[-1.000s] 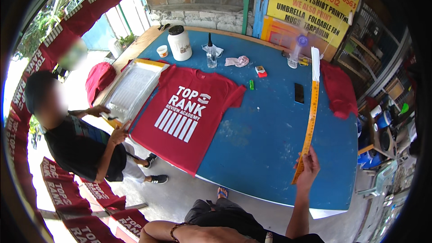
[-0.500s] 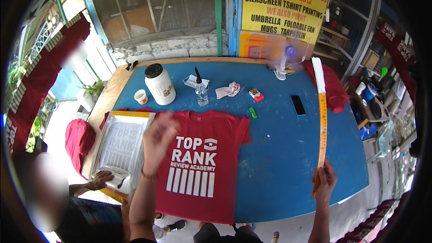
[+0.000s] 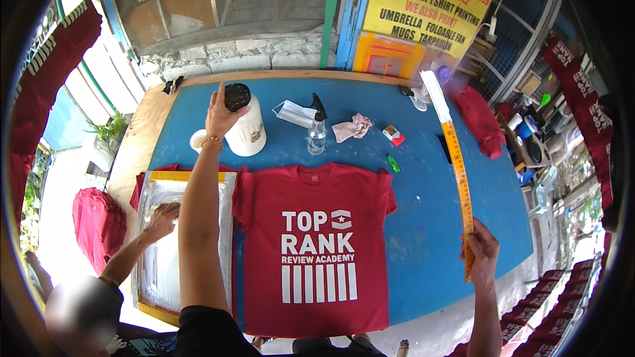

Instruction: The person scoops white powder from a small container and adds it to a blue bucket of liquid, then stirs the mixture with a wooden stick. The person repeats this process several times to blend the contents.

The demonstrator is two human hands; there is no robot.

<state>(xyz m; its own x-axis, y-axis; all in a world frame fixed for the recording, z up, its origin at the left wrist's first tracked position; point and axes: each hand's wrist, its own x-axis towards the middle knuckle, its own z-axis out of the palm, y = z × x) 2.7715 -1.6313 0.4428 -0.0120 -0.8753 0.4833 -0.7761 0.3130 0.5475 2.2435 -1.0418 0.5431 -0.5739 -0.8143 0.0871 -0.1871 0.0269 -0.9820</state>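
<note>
My left hand (image 3: pixel 223 119) is around the near left side of the black lid (image 3: pixel 237 96) of a big white plastic jar (image 3: pixel 247 129), thumb and fingers on it. In my right hand (image 3: pixel 481 244) is the lower end of a yellow measuring stick (image 3: pixel 456 165), held slanting up over the table with white wrapping (image 3: pixel 434 96) at its far end. Between my arms a maroon T-shirt (image 3: pixel 264 291) with a white print lies flat. A small white tub (image 3: pixel 198 139) stands partly hidden behind my left wrist.
At left, another person's hand (image 3: pixel 163 218) rests on a yellow-edged printing screen (image 3: pixel 228 225). A spray bottle (image 3: pixel 317 137), face mask (image 3: pixel 296 114), pink cloth (image 3: pixel 352 127), cigarette pack (image 3: pixel 394 135) and green lighter (image 3: pixel 393 163) lie across the blue table (image 3: pixel 423 225). Maroon cloth (image 3: pixel 479 122) is piled far right.
My left hand has moved from above the shirt up to the jar and taken hold of its lid. The stick's far end has swung left. The other person's hand has shifted up the screen.
</note>
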